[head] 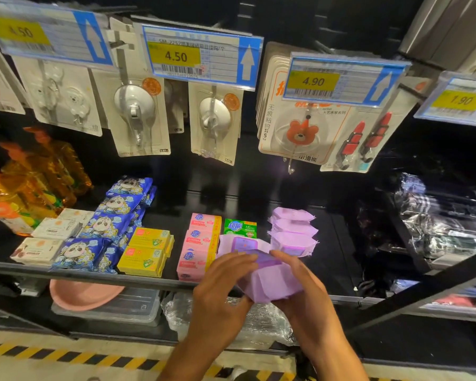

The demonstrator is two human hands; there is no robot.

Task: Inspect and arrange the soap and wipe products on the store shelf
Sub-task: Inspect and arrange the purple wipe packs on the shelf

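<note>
So both hands are on one purple wipe pack (270, 290), held in the air right at the front lip of the black shelf (338, 243), not resting on it. The left hand (217, 284) comes in from the left with its fingers (238, 261) curled over the top by the darker lid. The right hand (302, 281) wraps the pack's right side, fingers bent round the edge, so both are gripping it rather than spread. Just behind the held one, another purple pack lies flat (241, 243) on the shelf, lid up. To its right is a row of purple packs (293, 229) running toward the back. Going left from there: a green soap (239, 228), pink soaps (199, 243) lined front to back, yellow soaps (146, 251), blue panda packs (107, 224), then white soaps (39, 250) near the left end, with orange bottles (30, 182) behind those. Carded hooks (138, 111) hang above everything, under price tags (201, 57) reading 4.50 and 4.90. Down on the lower level, left of the hands, there's a pink basin (83, 294).
</note>
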